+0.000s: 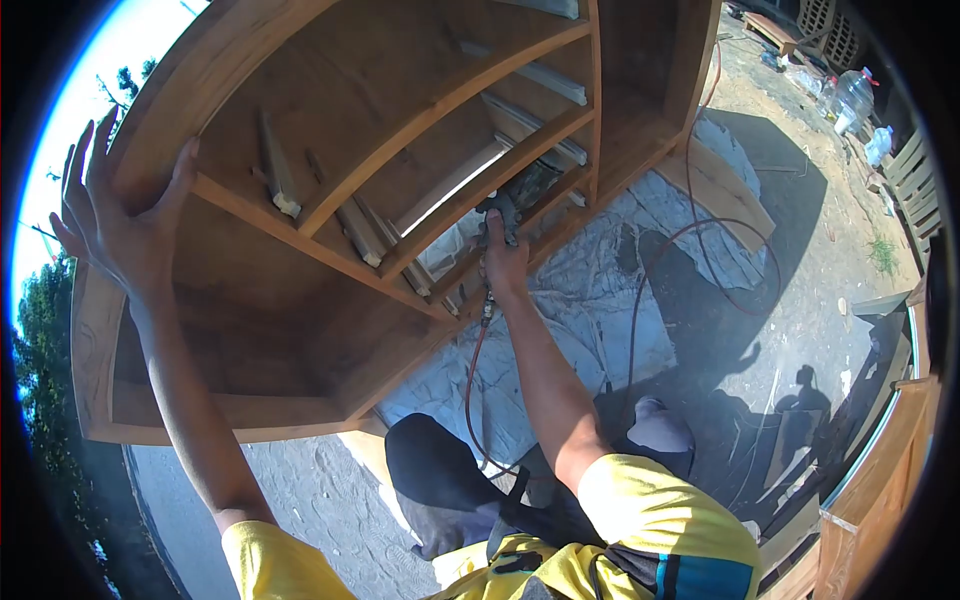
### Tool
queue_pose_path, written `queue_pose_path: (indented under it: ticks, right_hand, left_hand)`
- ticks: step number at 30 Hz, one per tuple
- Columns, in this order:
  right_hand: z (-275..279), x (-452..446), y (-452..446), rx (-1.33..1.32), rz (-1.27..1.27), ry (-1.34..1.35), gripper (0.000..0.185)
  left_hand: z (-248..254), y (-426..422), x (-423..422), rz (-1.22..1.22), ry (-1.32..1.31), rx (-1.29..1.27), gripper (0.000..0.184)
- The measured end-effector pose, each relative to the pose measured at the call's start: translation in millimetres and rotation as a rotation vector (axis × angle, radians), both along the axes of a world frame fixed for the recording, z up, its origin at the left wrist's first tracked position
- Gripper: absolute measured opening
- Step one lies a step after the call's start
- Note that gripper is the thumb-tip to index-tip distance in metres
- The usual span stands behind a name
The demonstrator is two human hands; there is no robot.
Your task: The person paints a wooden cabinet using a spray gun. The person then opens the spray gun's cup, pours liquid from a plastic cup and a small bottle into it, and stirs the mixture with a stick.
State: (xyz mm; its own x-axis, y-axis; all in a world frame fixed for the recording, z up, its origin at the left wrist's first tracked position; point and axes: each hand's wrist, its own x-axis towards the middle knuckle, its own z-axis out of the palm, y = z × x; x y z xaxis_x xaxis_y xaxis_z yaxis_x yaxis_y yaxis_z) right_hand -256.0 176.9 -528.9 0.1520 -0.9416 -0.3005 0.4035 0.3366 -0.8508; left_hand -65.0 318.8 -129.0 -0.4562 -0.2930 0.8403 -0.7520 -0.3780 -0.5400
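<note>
A large brown wooden cabinet (430, 115) with curved drawer rails stands tilted in front of me. My left hand (125, 225) rests against its upper left frame, with the fingers spread and the thumb along the inner edge. Low in the middle of the cabinet, my right hand (505, 262) is wrapped round a spray gun (503, 208), which points into the drawer openings. A dark cup seems to sit on the gun, partly hidden by the rails. From the handle hangs a thin reddish air hose (472, 370).
Crumpled paint-stained sheeting (590, 310) lies under the cabinet. The hose loops over the ground at right, past a loose board (722, 195). Plastic bottles (852, 97) stand at the upper right. Another wooden piece (870, 480) is close by at lower right.
</note>
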Motion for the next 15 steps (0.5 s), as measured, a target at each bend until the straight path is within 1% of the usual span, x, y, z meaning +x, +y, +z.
queue_pose_path:
  ticks: [2, 3, 4, 6, 8, 9, 11, 12, 13, 14, 15]
  right_hand:
    - [-22, -1, 7, -0.039, -0.035, 0.044, 0.039]
    - [-33, 0, 16, -0.092, -0.127, 0.078, 0.040]
    - [-39, -2, 27, -0.142, -0.222, 0.114, 0.040]
    - [-16, -26, 53, -0.172, -0.301, 0.189, 0.040]
    - [-7, -44, 78, -0.097, -0.346, 0.182, 0.038]
    - [10, -62, 91, -0.089, -0.360, 0.203, 0.038]
    - [56, -102, 120, -0.001, -0.275, 0.349, 0.036]
    - [62, -118, 134, 0.114, -0.271, 0.307, 0.034]
    - [84, -138, 144, 0.061, -0.304, 0.307, 0.034]
    - [116, -159, 151, -0.048, -0.375, 0.304, 0.033]
    - [148, -181, 158, -0.101, -0.407, 0.301, 0.032]
  left_hand:
    - [2, 0, 4, -0.137, -0.016, 0.020, 0.081]
    - [2, 1, 5, -0.190, -0.017, 0.025, 0.080]
    - [2, 6, 5, -0.100, -0.014, 0.019, 0.079]
    - [3, 3, -3, -0.111, -0.016, 0.041, 0.076]
    - [9, 4, -11, -0.197, 0.029, 0.094, 0.074]
    - [14, 10, -11, -0.180, 0.071, 0.119, 0.073]
    - [14, 24, -18, -0.111, 0.233, 0.223, 0.070]
    - [15, 33, -30, -0.110, 0.322, 0.310, 0.068]
    - [18, 45, -53, -0.146, 0.400, 0.434, 0.064]
    - [21, 56, -75, -0.179, 0.486, 0.551, 0.059]
    - [22, 71, -104, -0.179, 0.547, 0.746, 0.053]
